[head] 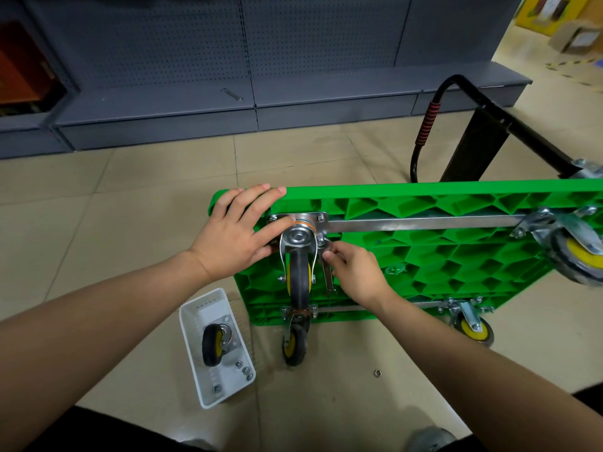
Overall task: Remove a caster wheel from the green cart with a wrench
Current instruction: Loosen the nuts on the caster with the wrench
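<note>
The green cart (424,230) lies upside down on the floor with its ribbed underside facing me. A caster wheel (298,265) stands on its metal mounting plate at the cart's near left corner. My left hand (235,230) rests on that corner, fingers straight over the edge and thumb against the caster's swivel head. My right hand (355,272) grips a small metal wrench (327,272) just right of the caster. The wrench head sits at a bolt on the plate's right side and its handle points down toward me.
A white plastic tray (195,318) on the floor at lower left holds a loose caster wheel (215,344) and several nuts. A single nut (378,373) lies on the tiles. Three other casters stay on the cart. A second wrench (232,94) lies on the grey shelf base.
</note>
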